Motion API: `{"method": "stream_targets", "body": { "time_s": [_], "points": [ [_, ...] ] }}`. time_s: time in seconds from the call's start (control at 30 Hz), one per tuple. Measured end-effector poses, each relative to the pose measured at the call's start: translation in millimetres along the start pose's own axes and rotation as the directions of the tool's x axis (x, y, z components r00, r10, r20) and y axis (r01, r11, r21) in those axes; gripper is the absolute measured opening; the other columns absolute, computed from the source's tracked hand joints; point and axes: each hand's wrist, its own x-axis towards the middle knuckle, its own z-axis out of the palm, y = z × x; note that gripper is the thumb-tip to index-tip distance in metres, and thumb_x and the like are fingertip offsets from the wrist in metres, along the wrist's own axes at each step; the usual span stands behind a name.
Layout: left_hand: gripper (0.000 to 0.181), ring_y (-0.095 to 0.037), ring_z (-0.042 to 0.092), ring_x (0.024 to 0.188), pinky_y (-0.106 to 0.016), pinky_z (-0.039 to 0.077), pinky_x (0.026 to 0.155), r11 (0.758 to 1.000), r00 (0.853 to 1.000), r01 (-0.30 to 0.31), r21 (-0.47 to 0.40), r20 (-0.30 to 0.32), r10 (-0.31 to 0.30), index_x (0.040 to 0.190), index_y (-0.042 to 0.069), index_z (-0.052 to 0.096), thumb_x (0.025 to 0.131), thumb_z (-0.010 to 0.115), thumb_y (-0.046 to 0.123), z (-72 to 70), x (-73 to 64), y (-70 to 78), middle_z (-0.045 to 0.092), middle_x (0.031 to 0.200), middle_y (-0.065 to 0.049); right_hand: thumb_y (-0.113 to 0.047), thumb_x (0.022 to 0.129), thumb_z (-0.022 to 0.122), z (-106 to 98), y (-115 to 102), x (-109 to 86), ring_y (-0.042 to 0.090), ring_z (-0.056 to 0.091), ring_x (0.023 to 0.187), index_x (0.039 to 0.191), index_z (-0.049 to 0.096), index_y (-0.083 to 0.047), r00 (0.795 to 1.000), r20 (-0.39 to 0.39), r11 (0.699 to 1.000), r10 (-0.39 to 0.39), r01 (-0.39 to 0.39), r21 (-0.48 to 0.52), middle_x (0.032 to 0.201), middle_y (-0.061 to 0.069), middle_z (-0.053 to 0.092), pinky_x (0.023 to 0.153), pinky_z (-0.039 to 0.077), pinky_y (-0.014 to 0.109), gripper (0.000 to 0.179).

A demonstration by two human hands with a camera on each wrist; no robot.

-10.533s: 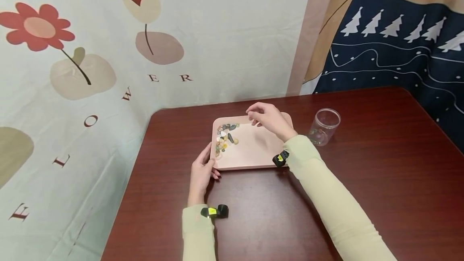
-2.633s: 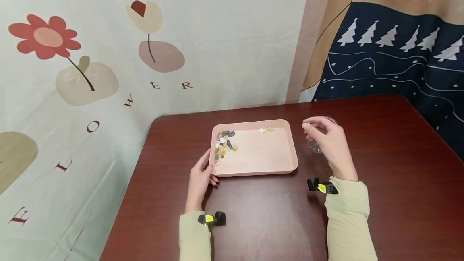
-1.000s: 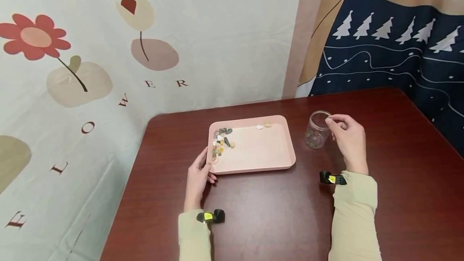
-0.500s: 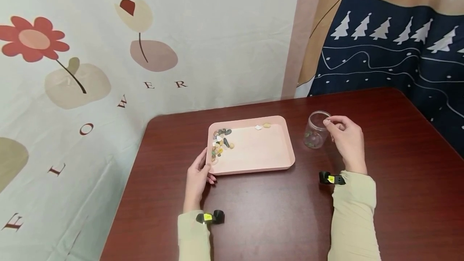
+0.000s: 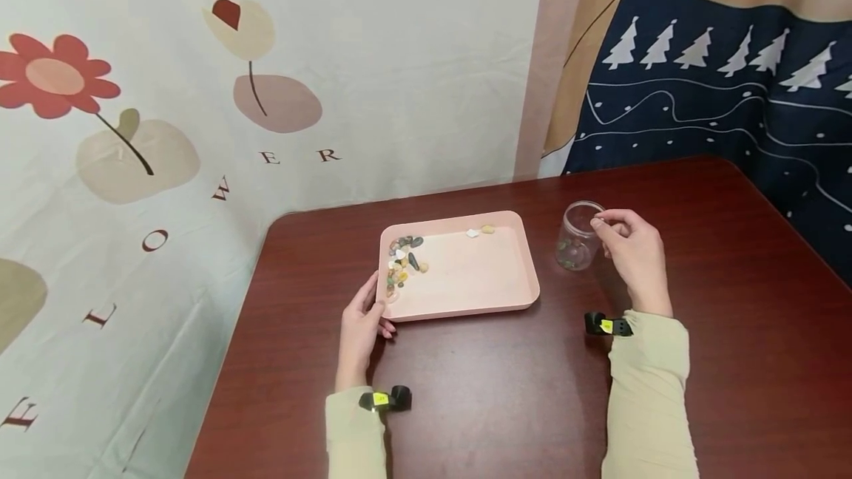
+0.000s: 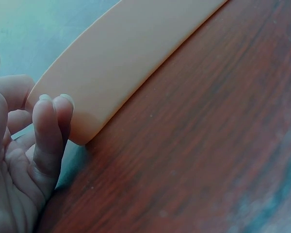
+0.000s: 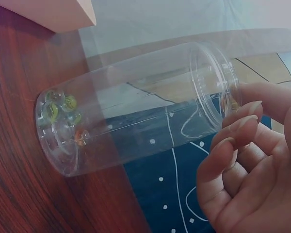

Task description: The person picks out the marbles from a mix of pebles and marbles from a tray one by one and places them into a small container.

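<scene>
In the head view, a pale pink tray (image 5: 479,279) lies on the table with several small polished stones (image 5: 402,261) bunched along its left side. A white stone (image 5: 472,233) and a yellowish stone (image 5: 488,229) sit by its far wall. My left hand (image 5: 359,322) holds the tray's near left corner, thumb on the rim. To the right stands a clear jar (image 5: 577,242), upright and lidless. My right hand (image 5: 635,253) pinches its rim at the right. Several glass marbles (image 7: 60,109), greenish and orange, lie at the jar's bottom in the right wrist view.
The dark red-brown table (image 5: 479,390) meets a white cloth backdrop (image 5: 413,80) with printed flowers behind and to the left. A navy cloth (image 5: 705,94) with white trees hangs at the back right. Each wrist carries a black strap camera (image 5: 607,325).
My right hand has gone from above the tray to the jar and now grips its rim. The left hand stays on the tray's corner. Over the last second little but the head view shifts.
</scene>
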Motion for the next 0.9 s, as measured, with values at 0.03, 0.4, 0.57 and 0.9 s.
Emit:
{"method": "stream_targets", "body": {
  "time_s": [0.03, 0.4, 0.57, 0.9],
  "points": [
    [0.053, -0.022, 0.054, 0.044, -0.032, 0.049, 0.039, 1.0, 1.0, 0.0, 0.001, 0.0, 0.0, 0.128, 0.036, 0.047, 0.085, 0.048, 0.005, -0.2, 0.0, -0.1, 0.046, 0.129, 0.006, -0.048, 0.081, 0.056, 0.1, -0.1, -0.1, 0.025, 0.05, 0.064, 0.11, 0.06, -0.019, 1.0, 0.0, 1.0, 0.003, -0.003, 0.0, 0.068, 0.006, 0.054, 0.045, 0.039, 0.029, 0.042],
    [0.051, -0.022, 0.054, 0.045, -0.031, 0.049, 0.039, 1.0, 1.0, 0.022, 0.002, 0.007, -0.022, 0.127, 0.037, 0.047, 0.087, 0.048, 0.005, -0.3, 0.1, 1.2, 0.047, 0.128, 0.007, -0.049, 0.081, 0.055, -1.9, 3.0, 0.3, 0.028, 0.051, 0.07, 0.111, 0.058, -0.02, 1.0, 0.024, 1.0, 0.001, -0.001, -0.005, 0.071, 0.008, 0.054, 0.052, 0.042, 0.029, 0.042],
    [0.052, -0.022, 0.055, 0.045, -0.031, 0.05, 0.039, 0.999, 0.999, 0.043, -0.012, 0.016, -0.043, 0.129, 0.035, 0.045, 0.087, 0.048, 0.005, -1.1, 1.8, 0.3, 0.045, 0.13, 0.007, -0.048, 0.081, 0.056, -2.4, 3.5, 0.8, 0.028, 0.051, 0.069, 0.111, 0.058, -0.02, 0.999, 0.032, 1.0, -0.002, 0.002, 0.003, 0.075, 0.014, 0.054, 0.053, 0.042, 0.029, 0.041],
    [0.051, -0.021, 0.054, 0.044, -0.032, 0.05, 0.04, 1.0, 1.0, 0.03, 0.003, 0.007, -0.03, 0.127, 0.037, 0.047, 0.086, 0.049, 0.005, -0.6, 1.1, 1.6, 0.045, 0.129, 0.01, -0.047, 0.081, 0.056, -1.8, 2.5, 1.5, 0.023, 0.051, 0.066, 0.11, 0.059, -0.019, 0.999, 0.039, 1.0, -0.005, 0.004, 0.012, 0.073, 0.011, 0.054, 0.054, 0.043, 0.031, 0.041]
  ]
}}
